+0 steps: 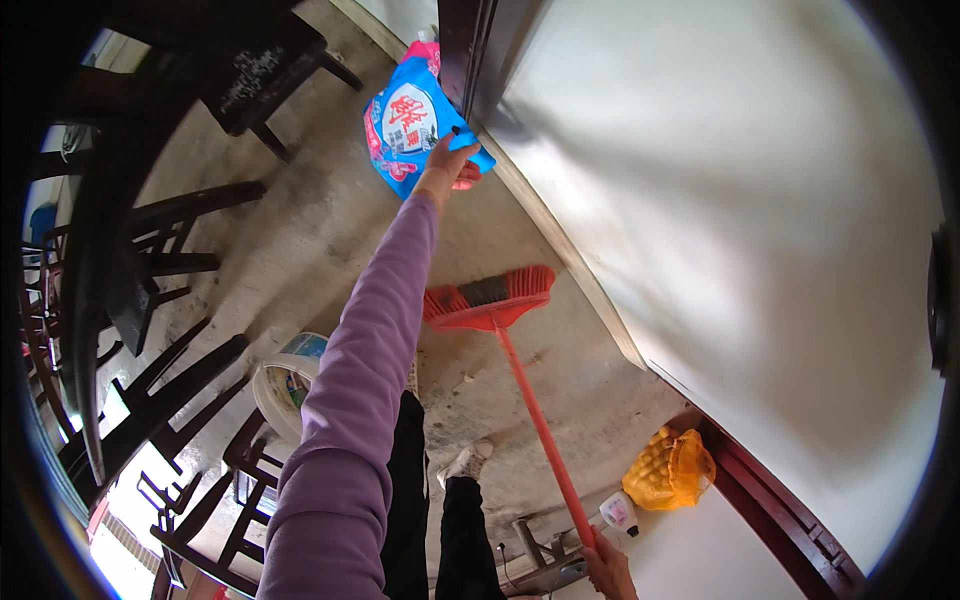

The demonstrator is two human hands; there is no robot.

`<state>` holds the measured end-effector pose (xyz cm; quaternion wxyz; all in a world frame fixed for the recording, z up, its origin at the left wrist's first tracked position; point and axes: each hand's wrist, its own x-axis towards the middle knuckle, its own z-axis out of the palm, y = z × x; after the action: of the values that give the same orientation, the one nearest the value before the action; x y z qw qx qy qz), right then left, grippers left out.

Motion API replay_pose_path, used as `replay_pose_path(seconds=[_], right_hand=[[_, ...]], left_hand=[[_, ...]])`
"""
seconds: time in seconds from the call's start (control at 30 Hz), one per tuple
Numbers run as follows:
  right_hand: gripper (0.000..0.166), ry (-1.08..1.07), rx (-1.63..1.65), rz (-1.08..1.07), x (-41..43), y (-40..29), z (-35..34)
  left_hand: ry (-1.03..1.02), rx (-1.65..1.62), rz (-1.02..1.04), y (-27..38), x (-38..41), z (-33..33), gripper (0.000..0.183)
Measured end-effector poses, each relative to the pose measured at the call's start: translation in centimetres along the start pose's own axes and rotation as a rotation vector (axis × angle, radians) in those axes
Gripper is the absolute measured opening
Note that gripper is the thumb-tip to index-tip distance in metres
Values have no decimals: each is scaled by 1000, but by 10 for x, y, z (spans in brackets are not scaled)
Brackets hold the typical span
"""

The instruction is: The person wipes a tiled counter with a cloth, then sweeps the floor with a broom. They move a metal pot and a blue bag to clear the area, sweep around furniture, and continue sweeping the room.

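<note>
My left hand (450, 161), at the end of a purple sleeve, grips the lower edge of a blue and pink laundry detergent bag (382, 94) that bears writing. My thumb lies over its front, with the other fingers partly hidden. The bag is beside the dark wooden door frame (474, 56). At the bottom right, my right hand (609, 571) is closed around the red handle of a broom (536, 409). The broom's head, with red and black bristles, points away from me over the concrete floor (480, 225).
To my left stand a white bucket (281, 386) with things inside, dark wooden chairs (191, 390) and a dark stool (262, 71). A yellow mesh bag (667, 469) of round produce and a white bottle (618, 513) lie toward the right. A white wall (720, 187) bounds that side.
</note>
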<state>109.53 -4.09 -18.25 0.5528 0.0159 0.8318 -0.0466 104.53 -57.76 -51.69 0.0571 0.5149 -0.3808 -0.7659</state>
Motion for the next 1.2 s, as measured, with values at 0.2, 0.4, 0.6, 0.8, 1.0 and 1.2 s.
replay_pose_path(seconds=[0.2, 0.4, 0.6, 0.8, 1.0, 1.2], right_hand=[[45, 12, 62, -55, 1, 4, 0], [44, -1, 38, -38, 6, 4, -6], [36, 47, -77, -160, 12, 16, -6], [35, 127, -145, -319, 4, 0, 0], [38, 267, -448, -274, -28, -45, -10], [32, 354, -764, -447, -37, -90, -54]], left_hand=[[-42, -99, 23, -4, 21, 5, 82], [99, -2, -18, -11, 5, -14, 68], [134, 0, -53, -44, -68, -108, 45], [5, -7, -238, -74, -162, -133, 35], [60, -160, -420, -142, -237, -118, 34], [62, -310, -488, -172, -341, -86, 30]])
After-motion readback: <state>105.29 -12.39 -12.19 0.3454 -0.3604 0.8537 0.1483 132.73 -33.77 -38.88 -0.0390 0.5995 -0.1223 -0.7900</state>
